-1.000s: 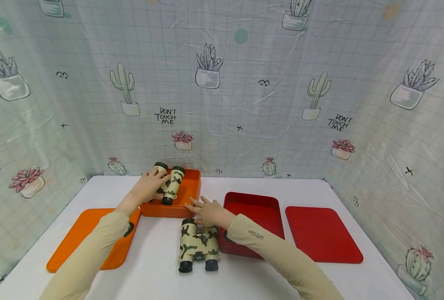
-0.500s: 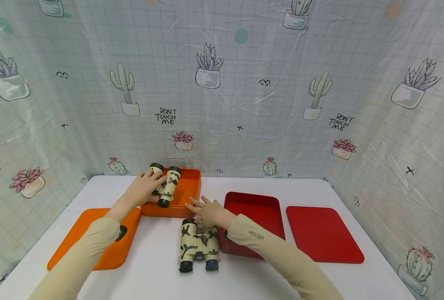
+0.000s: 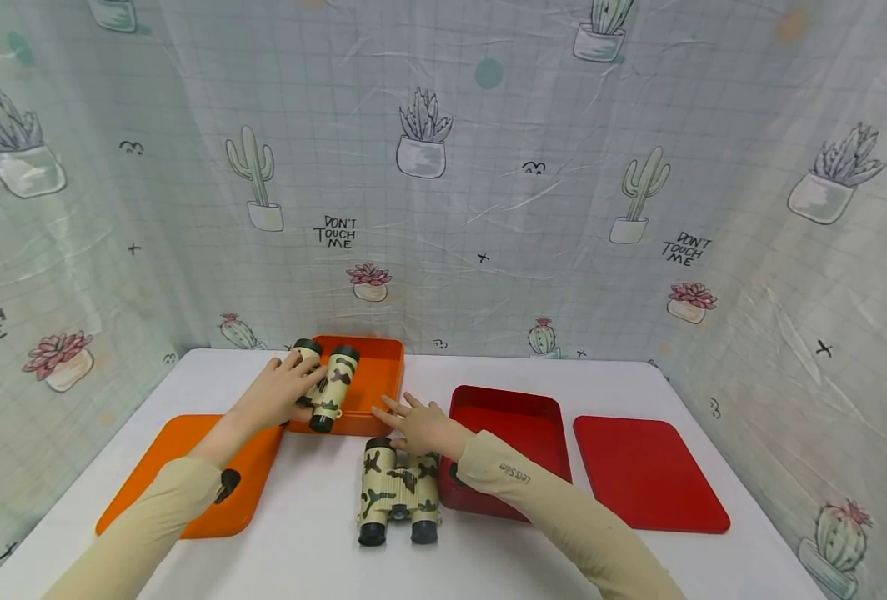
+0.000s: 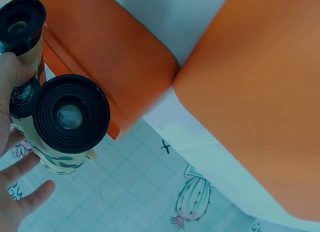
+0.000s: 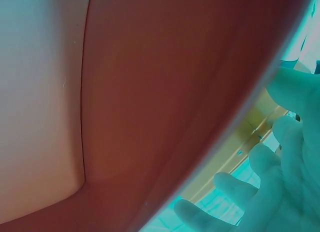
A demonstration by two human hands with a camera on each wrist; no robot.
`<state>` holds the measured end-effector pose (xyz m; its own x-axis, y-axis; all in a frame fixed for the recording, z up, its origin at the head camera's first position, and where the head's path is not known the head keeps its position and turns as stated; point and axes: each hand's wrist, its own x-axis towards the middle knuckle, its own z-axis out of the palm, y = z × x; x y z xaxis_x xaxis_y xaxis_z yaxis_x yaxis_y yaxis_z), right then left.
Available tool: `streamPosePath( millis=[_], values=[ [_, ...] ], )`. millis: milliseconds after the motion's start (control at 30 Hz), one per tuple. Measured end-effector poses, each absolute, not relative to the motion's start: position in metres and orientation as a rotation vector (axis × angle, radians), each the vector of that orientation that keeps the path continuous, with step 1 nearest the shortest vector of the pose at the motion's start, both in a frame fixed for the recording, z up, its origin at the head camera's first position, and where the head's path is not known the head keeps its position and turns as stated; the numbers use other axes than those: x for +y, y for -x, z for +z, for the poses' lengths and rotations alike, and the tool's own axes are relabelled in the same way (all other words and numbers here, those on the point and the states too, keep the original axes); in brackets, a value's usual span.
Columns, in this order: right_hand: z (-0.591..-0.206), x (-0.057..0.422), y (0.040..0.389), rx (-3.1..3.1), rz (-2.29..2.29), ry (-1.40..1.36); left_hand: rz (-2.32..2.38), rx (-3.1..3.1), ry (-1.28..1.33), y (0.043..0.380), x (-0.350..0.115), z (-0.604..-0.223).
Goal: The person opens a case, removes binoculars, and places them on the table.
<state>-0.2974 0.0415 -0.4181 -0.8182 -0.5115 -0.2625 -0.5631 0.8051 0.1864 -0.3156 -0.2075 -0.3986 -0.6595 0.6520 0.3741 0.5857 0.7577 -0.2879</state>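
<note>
In the head view my left hand grips camouflage-patterned binoculars, its fingers over the left barrel. They are tilted over the left side of the orange box, with one black eyepiece end out past its front wall. The left wrist view shows the binoculars beside the hand's spread fingers, two black-ringed lenses facing the camera. My right hand is held out with fingers spread, fingertips right at the box's front right corner. Below it lies a second pair of camouflage binoculars, its upper right part covered by that hand.
An orange lid lies at the left, its far corner by the orange box. Under the right sleeve stands a red box, partly covered. A red lid lies on the white table at the right. A patterned curtain hangs behind.
My left hand has drawn the binoculars left and towards me, so their near end now passes the orange box's front wall. The right hand stays in place. The view shifts slightly.
</note>
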Motion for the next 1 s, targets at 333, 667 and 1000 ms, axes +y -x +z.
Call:
streamPosePath(
  millis=[333,667,1000],
  values=[
    [-0.418,0.042,0.297,2.795,0.380,0.848,0.218,-2.425,0.990,0.296,-0.209,-0.402],
    [-0.417,0.042,0.296,2.803,0.408,0.859,0.240,-2.440,1.008,0.274,-0.205,-0.409],
    [-0.416,0.043,0.294,2.807,0.394,0.872,0.253,-2.446,1.027,0.252,-0.204,-0.416]
  ],
)
